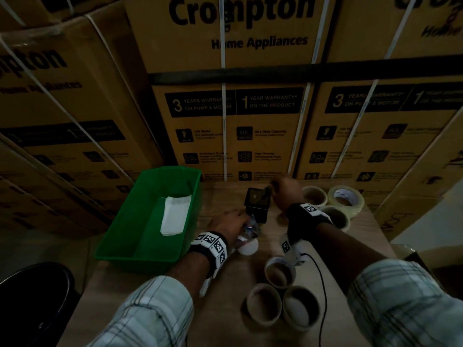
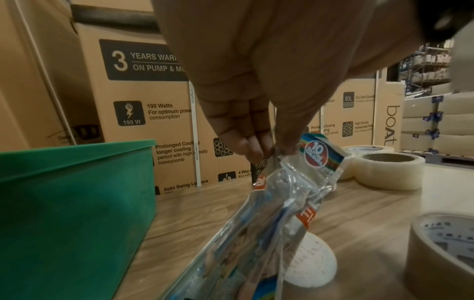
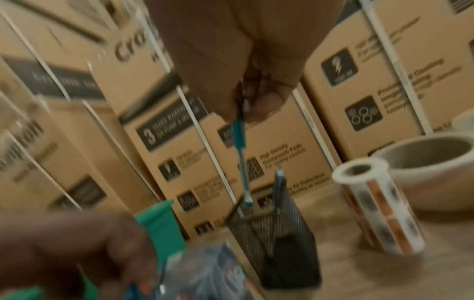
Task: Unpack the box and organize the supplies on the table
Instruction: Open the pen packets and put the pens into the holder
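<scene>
Left hand (image 2: 256, 85) fingers pinch the top edge of a clear plastic pen packet (image 2: 269, 213), label reads "10"; packet hangs slanting down toward lower centre of the left wrist view, over a white round object (image 2: 310, 263) on the table. Right hand (image 3: 243, 60) fingers clenched round the top of a blue pen (image 3: 239, 154), tip down at the mouth of a black mesh pen holder (image 3: 282, 233) with another pen already standing in it. In the head view the holder (image 1: 256, 205) sits centre frame on a wood-grain table (image 1: 225, 309), between both hands. Green plastic bin (image 1: 140, 221) at left of the table, a white folded sheet (image 1: 175, 215) lying in it. Clear tape rolls (image 1: 345, 197) at right edge behind the right wrist; brown tape rolls (image 1: 280, 291) in a cluster at lower centre. Behind the table, stacked cardboard cartons (image 1: 238, 71) printed "Crompton Home Appliances" fill the whole upper frame, room dim. Right wrist view is motion-blurred, print unreadable; it alone shows a label roll (image 3: 379, 205) standing right of the holder. Left wrist view alone shows warehouse shelving (image 2: 431, 60) at upper right. Dark round object (image 1: 32, 309) at lower left of the head view, cut off, cannot identify. Packet contents hard to make out.
</scene>
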